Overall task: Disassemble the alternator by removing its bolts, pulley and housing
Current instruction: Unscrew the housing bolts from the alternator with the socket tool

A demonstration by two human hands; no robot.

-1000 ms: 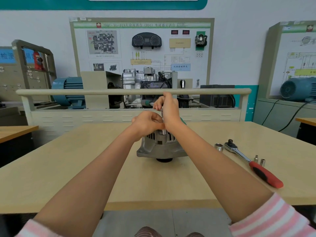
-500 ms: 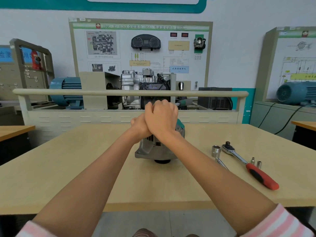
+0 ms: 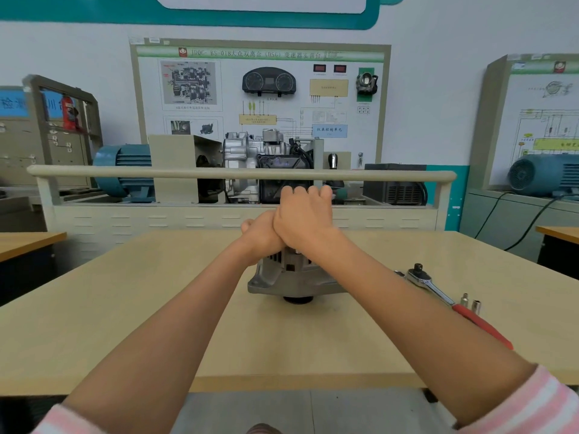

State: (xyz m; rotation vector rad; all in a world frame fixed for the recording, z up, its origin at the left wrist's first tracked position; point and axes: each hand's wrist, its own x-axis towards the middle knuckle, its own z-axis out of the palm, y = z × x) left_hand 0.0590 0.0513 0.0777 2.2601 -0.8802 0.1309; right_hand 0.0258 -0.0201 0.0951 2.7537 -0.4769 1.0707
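Left hand (image 3: pixel 261 234): curled into a fist above the left side of the alternator's top, pressed against the right hand; whatever it may hold is hidden, so its grip cannot be told.
Right hand (image 3: pixel 302 219): fingers curled with the knuckles up, sitting over the top of the alternator and partly over the left hand; a bit of teal shows just past the knuckles, but what the fingers close on cannot be told.
Alternator (image 3: pixel 289 277): silver ribbed housing standing near the middle of the table, directly under both hands; a mounting ear juts out at its lower left, and a dark round part shows beneath it against the tabletop.
Table (image 3: pixel 131 308): pale wood top, carrying the alternator and the tools.
Ratchet wrench (image 3: pixel 438 296): lies on the table to the right of the alternator, metal head toward the far side, red handle toward the near edge, partly hidden by the right forearm.
Sockets (image 3: pixel 470 303): two small silver pieces standing just beside the ratchet's shank, on its right.
Sleeves: pink and white stripes at both lower corners.
Background: a training board with a transmission unit behind a beige rail, beyond the table.
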